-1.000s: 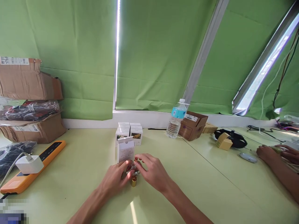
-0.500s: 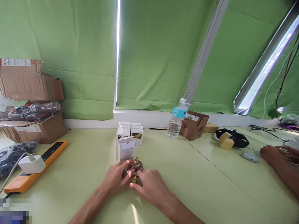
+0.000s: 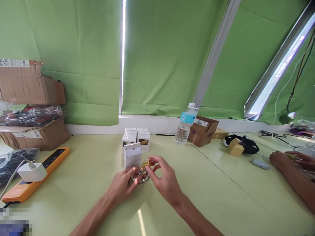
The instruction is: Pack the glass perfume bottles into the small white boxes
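Note:
My left hand (image 3: 124, 183) has its thumb and fingers closed on the near-left edge of a small coil of shiny, clear-looking cord (image 3: 144, 177), low over the table. A gold-coloured cylindrical end piece (image 3: 147, 164) sits above the coil, tilted up to the right. My right hand (image 3: 163, 178) pinches this end piece between thumb and fingers. Fingers hide part of the coil. Just behind the hands stands an upright white box (image 3: 133, 155) with printed text and its flap raised. Several small white boxes (image 3: 143, 142) with pictures are grouped behind it.
At left are an orange power strip (image 3: 55, 160) with a white charger (image 3: 32, 172) and stacked cardboard boxes (image 3: 41, 136). A water bottle (image 3: 185, 126) and brown box (image 3: 203, 131) stand back right. A mouse (image 3: 260, 164) lies near another person's hands (image 3: 283, 162).
My right hand has risen from the coil's near side and now pinches the gold end piece, which is tilted over. My left hand stays at the coil. The view shifts slightly.

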Demonstrator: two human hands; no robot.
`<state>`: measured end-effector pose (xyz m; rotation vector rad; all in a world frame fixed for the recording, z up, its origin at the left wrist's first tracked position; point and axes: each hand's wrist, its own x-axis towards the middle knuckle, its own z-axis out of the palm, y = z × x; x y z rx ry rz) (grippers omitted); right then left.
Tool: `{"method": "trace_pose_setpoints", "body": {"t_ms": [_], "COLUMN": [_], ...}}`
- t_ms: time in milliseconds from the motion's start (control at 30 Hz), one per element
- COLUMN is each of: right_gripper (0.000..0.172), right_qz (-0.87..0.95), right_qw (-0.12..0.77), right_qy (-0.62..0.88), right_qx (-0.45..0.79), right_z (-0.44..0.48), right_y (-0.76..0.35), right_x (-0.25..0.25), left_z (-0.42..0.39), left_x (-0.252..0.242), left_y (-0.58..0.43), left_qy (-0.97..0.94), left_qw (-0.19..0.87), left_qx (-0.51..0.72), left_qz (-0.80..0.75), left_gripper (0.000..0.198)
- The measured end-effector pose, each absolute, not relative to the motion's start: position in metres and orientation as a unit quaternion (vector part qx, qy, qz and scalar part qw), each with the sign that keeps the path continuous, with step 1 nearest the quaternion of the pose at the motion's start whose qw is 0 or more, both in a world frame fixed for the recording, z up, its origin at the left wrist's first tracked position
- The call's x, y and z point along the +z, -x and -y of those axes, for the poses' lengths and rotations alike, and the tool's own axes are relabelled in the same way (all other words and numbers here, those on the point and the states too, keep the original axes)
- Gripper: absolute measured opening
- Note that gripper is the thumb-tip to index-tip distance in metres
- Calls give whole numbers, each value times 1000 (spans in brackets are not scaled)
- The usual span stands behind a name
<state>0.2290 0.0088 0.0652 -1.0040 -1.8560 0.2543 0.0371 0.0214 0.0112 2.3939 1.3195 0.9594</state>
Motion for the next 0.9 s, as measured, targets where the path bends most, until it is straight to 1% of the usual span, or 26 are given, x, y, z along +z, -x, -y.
{"method": "trace_pose_setpoints", "body": {"t_ms": [100,367,533,667,900], "right_gripper": [19,27,22,21,15], "right_qz": [760,812,819,818,818], "right_qw": [488,441,436,420,390], "right_qy": [414,372,364,380,408], "right_qx": [110,86,81,97,114], "right_z": [-18,-25,-28,-31,-28], "right_y": [-228,-226,-229,-226,-223], "right_x": [60,50,43,43,43], "left_z": [-21,-21,-19,-20,-20], "left_x": [11,12,13,13,12], "left_y": [-37,-38,-38,-37,-36], "left_qy": [-821,-822,-820,-815,-820], "left_qw": [121,113,98,94,94], "left_qx": [327,324,332,330,324], "left_qz": [-452,-455,-456,-467,-463], "left_gripper": [27,23,19,15,20]}}
